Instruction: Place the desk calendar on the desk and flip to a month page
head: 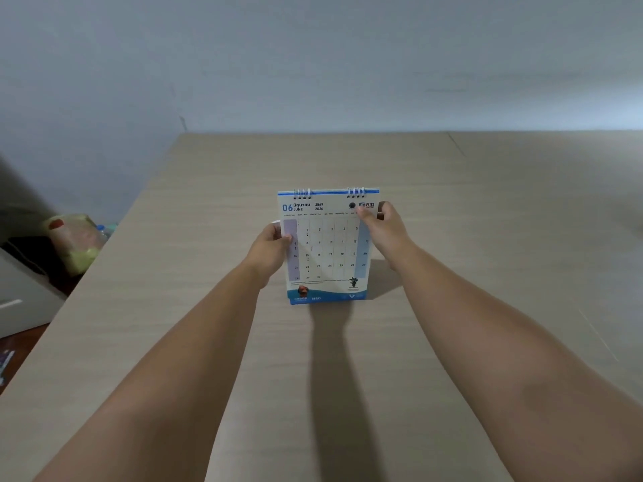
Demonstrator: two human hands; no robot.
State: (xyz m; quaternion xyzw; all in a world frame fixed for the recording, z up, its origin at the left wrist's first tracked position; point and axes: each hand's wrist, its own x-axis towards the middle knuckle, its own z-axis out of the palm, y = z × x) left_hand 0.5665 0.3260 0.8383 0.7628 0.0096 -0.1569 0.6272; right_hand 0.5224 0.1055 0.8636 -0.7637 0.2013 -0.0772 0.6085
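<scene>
head | i see the desk calendar upright on the desk, open at june | left hand pinching its left edge | right hand gripping its upper right edge

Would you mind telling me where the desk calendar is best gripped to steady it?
Probably by its two side edges, from left and right, as the left hand and right hand do: the desk calendar stands upright, spiral binding on top.

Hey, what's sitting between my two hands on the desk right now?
In the head view, the desk calendar stands between them, open to June; the left hand grips its left edge and the right hand its upper right edge.
</scene>
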